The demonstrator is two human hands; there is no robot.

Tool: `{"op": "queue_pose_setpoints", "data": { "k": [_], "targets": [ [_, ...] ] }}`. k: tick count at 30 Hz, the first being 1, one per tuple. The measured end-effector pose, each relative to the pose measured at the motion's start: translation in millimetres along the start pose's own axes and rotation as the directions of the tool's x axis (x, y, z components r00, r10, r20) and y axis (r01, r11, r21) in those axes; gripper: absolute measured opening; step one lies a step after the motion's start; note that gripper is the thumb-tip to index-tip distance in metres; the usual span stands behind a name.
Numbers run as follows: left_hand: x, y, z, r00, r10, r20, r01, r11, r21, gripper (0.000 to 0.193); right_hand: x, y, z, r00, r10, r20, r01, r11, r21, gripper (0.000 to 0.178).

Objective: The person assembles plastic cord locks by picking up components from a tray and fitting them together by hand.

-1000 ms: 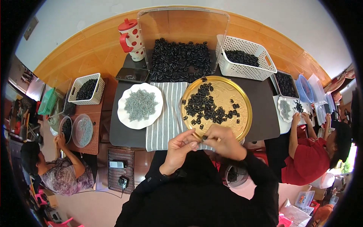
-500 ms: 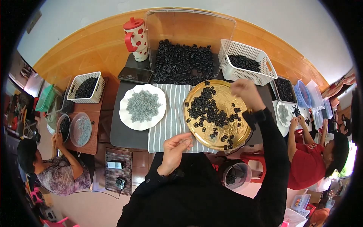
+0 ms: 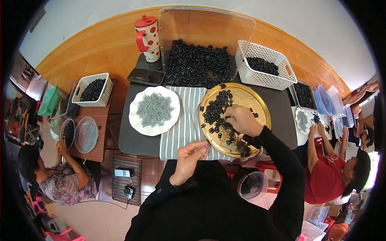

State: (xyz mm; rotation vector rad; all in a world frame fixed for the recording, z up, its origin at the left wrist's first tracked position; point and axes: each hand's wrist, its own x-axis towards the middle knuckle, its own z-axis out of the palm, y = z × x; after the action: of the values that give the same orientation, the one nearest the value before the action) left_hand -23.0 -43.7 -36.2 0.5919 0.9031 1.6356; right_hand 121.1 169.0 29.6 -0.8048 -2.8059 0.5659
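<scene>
A round gold tray holds loose small black plastic pieces, mostly on its left side and toward the near edge. My right hand is over the tray's middle, fingertips pinched down at the pile, with a dark piece showing between them. In front of the tray's near left edge, my left hand hovers with thumb and fingers pinched together; whatever they hold is too small to make out. Left of the tray, a striped grey cloth lies under the left hand's side. A scalloped white plate carries thin grey screw-like pieces.
Behind stands a clear bin of black pieces, with a white perforated basket to its right. A spotted tumbler and a phone sit back left. People work at tables on both sides; a plastic bucket stands below.
My right hand has come down from the tray's far right side to the pile at its middle. My left hand stays pinched in nearly the same place. The view has shifted slightly.
</scene>
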Motion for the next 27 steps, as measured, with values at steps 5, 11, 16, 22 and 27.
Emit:
{"op": "queue_pose_setpoints", "data": {
  "k": [5, 11, 16, 22, 27],
  "targets": [
    [-1.4, 3.2, 20.5, 1.0, 0.022, 0.018, -0.022, 1.0, -0.008, 0.022, -51.2, -60.4, -6.9, 0.962, -0.136, -0.237, 0.2, 0.941, 0.272, 0.007],
    [-3.7, -5.1, 28.4, 0.993, 0.025, 0.112, -0.033, 0.997, 0.067, 0.022, -95.9, -90.9, 40.1, 0.917, -0.186, -0.352, 0.248, 0.958, 0.14, 0.013],
    [2.3, 0.4, 20.6, 0.996, 0.064, 0.054, -0.076, 0.966, 0.246, 0.023, -91.1, -81.5, 31.3, 0.962, -0.016, -0.274, 0.124, 0.917, 0.38, 0.013],
    [18.7, 17.2, 4.4, 0.926, 0.359, 0.114, -0.319, 0.588, 0.743, 0.018, -62.7, -50.4, 33.1, 0.983, 0.027, -0.181, -0.014, 0.997, 0.076, 0.012],
    [18.9, 17.9, 1.7, 0.876, 0.428, 0.223, -0.319, 0.166, 0.933, 0.019, -47.4, -54.8, 32.9, 0.99, 0.113, -0.08, -0.113, 0.994, 0.007, 0.014]
  ]
}}
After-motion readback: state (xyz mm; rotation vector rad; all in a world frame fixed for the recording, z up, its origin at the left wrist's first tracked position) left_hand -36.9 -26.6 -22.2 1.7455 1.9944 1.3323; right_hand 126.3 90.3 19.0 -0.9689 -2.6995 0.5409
